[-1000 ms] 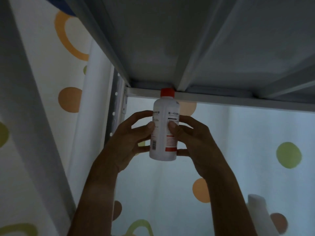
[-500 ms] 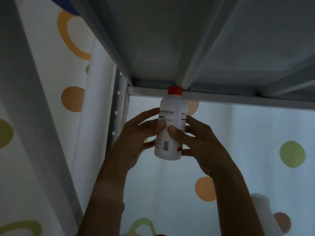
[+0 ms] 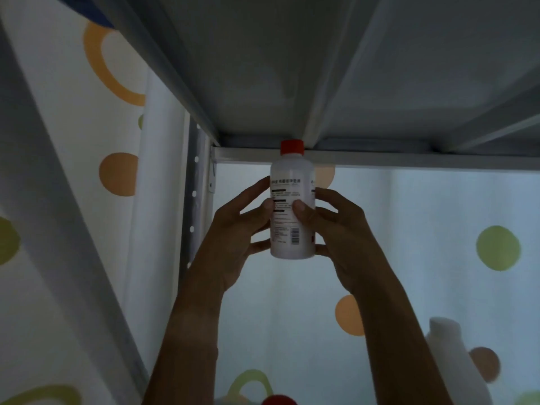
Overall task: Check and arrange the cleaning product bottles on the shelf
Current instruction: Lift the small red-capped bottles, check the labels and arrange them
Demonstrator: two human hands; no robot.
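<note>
A white bottle [image 3: 292,211] with a red cap [image 3: 292,147] is held upright in mid-air between both hands, just under the back rail of the metal shelf [image 3: 380,159] overhead. The cap sits at the level of that rail, close to where a cross rib [image 3: 336,83] of the shelf's underside meets it; whether cap and rail touch cannot be told. The printed label with a barcode faces the camera.

The left hand [image 3: 233,238] grips the bottle's left side, thumb laid across the label and fingers wrapped behind. The right hand [image 3: 342,235] grips the right side the same way, its thumb on the label beside the other thumb.

At the shelf's back left corner stands a perforated upright post [image 3: 194,200]. Behind and around the frame hangs a pale curtain [image 3: 438,229] printed with orange and green dots and rings.

Low at the right, partly hidden by the right forearm, stands a white container [image 3: 447,346] with a blunt top; what it holds cannot be seen. At the bottom edge between the forearms a red rounded top [image 3: 279,400] just shows.
</note>
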